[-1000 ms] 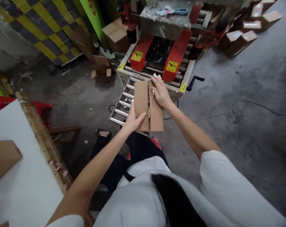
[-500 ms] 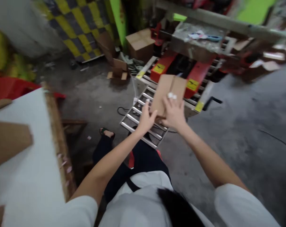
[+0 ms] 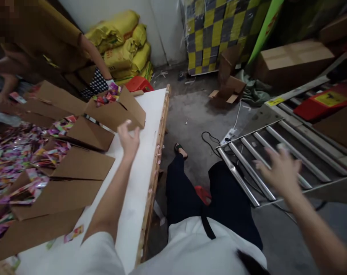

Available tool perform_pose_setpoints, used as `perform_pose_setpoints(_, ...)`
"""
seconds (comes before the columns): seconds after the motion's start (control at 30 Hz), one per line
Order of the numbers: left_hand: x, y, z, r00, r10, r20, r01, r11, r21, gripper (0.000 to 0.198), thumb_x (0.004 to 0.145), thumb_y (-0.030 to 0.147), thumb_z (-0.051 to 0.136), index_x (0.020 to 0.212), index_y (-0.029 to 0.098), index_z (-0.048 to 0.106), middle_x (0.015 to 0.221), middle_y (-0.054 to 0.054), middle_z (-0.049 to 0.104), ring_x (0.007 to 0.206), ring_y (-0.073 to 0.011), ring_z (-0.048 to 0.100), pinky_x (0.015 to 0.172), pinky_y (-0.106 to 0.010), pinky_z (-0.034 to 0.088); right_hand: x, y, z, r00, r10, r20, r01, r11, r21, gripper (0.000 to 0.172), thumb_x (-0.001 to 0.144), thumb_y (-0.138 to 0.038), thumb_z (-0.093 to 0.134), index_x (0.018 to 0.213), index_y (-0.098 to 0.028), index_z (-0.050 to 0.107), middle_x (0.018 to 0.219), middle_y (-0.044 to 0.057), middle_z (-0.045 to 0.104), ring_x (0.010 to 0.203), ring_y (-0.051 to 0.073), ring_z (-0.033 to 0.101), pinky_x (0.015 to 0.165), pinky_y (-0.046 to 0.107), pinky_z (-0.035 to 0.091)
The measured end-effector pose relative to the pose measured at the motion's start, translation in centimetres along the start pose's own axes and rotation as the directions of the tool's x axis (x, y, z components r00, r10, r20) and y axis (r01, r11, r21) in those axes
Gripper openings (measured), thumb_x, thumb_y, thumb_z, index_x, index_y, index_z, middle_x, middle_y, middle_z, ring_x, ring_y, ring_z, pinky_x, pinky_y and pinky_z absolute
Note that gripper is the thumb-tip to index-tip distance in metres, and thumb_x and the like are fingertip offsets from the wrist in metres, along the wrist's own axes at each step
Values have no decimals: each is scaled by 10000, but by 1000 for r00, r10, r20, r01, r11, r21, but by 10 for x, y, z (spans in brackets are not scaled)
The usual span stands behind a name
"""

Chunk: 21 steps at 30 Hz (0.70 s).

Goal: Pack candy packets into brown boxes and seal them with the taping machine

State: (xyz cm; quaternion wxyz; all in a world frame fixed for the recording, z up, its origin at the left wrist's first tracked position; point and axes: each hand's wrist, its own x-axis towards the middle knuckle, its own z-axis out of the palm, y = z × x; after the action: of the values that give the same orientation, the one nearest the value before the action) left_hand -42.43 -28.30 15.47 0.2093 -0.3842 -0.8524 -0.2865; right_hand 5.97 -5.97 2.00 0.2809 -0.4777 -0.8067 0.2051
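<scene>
My left hand [image 3: 128, 140] is open above the white table [image 3: 133, 194], fingers apart and nothing in it. Closest to it is an open cardboard box [image 3: 112, 112] with colourful wrapped packets [image 3: 106, 98] inside. My right hand [image 3: 281, 170], somewhat blurred, hangs open and empty over the metal roller conveyor [image 3: 248, 147]. Beyond the rollers a brown cardboard box [image 3: 338, 124] shows partly at the right edge, beside a red machine part with a yellow label [image 3: 331, 98]. More open boxes [image 3: 84, 164] of packets line the table, next to a heap of loose packets [image 3: 13, 152].
Across the table stands another person [image 3: 55, 34], one gloved hand at the farthest box. Yellow sacks [image 3: 122, 46] lean against the wall. On the floor are an open carton [image 3: 229, 89], a power strip [image 3: 229, 135] with a black cable, and a red stool [image 3: 140, 83].
Both hands have let go of the cardboard box on the rollers. My left hand has swung left over the table; my right hand has drawn back. The view has turned left.
</scene>
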Motion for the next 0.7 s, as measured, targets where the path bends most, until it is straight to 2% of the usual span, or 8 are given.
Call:
perform_pose_setpoints(0.07, 58, -27, -4, 996, 4, -86, 5, 995, 104, 624, 917, 560, 570, 1287, 59, 528, 1338, -242, 560, 1327, -362, 492, 1131, -588, 384, -25, -30, 37, 987, 1, 162, 0, 1000, -9, 518, 888, -506, 529, 1372, -346, 625, 1466, 208, 551, 1383, 499, 483, 1076, 833, 306)
perform_pose_setpoints(0.17, 129, -39, 9, 999, -46, -16, 49, 967, 252, 898, 847, 807, 522, 1253, 6, 527, 1360, -212, 544, 1350, -390, 431, 1146, -616, 322, -38, -66, 69, 958, -41, 284, 27, 998, 54, 445, 896, -424, 540, 1278, -252, 688, 1382, 201, 631, 1352, 413, 555, 1101, 752, 374)
perform_pose_setpoints(0.23, 156, -41, 19, 989, -123, 82, 90, 940, 329, 886, 849, 837, 465, 1155, 12, 565, 1284, -180, 594, 1301, -383, 450, 1128, -635, 336, -39, -83, 77, 945, -84, 315, 47, 992, 121, 403, 892, -372, 577, 1251, -238, 702, 1346, 179, 665, 1317, 373, 595, 1110, 698, 408)
perform_pose_setpoints(0.3, 166, -45, 22, 970, -188, 154, 124, 928, 351, 747, 904, 771, 395, 1040, 67, 605, 1140, -137, 643, 1232, -370, 501, 1090, -644, 369, -40, -97, 83, 927, -110, 359, 30, 974, 222, 364, 885, -326, 604, 1216, -230, 721, 1293, 163, 700, 1255, 340, 643, 1087, 615, 477)
perform_pose_setpoints(0.4, 159, -55, 1, 968, -186, 169, 132, 948, 290, 541, 916, 662, 382, 866, 177, 615, 915, -59, 636, 1160, -346, 558, 1055, -633, 387, -41, -119, 100, 874, -112, 474, -101, 910, 401, 327, 865, -299, 632, 1167, -232, 739, 1224, 130, 736, 1176, 301, 688, 1056, 528, 526)
perform_pose_setpoints(0.5, 132, -51, -43, 990, -121, 67, 102, 965, 243, 379, 828, 571, 470, 658, 235, 511, 666, -16, 499, 962, -302, 576, 986, -589, 418, -36, -162, 133, 760, -77, 645, -376, 757, 534, 395, 831, -328, 692, 1213, -227, 711, 1244, 121, 729, 1177, 286, 686, 1090, 505, 498)
perform_pose_setpoints(0.6, 89, -14, -86, 997, -35, 63, 19, 972, 235, 407, 851, 524, 462, 558, 247, 404, 552, 11, 273, 655, -206, 424, 777, -439, 409, -28, -233, 167, 580, -54, 813, -731, 404, 549, 609, 780, -421, 770, 1339, -245, 607, 1383, 116, 648, 1252, 269, 641, 1071, 478, 508)
perform_pose_setpoints(0.7, 41, 46, -109, 989, 103, 106, -118, 982, 148, 360, 848, 477, 473, 552, 272, 483, 502, 10, 288, 549, -198, 327, 627, -335, 258, -24, -299, 185, 419, -149, 896, -908, -58, 415, 608, 768, -582, 748, 1288, -307, 592, 1352, 51, 659, 1164, 268, 671, 931, 495, 580)
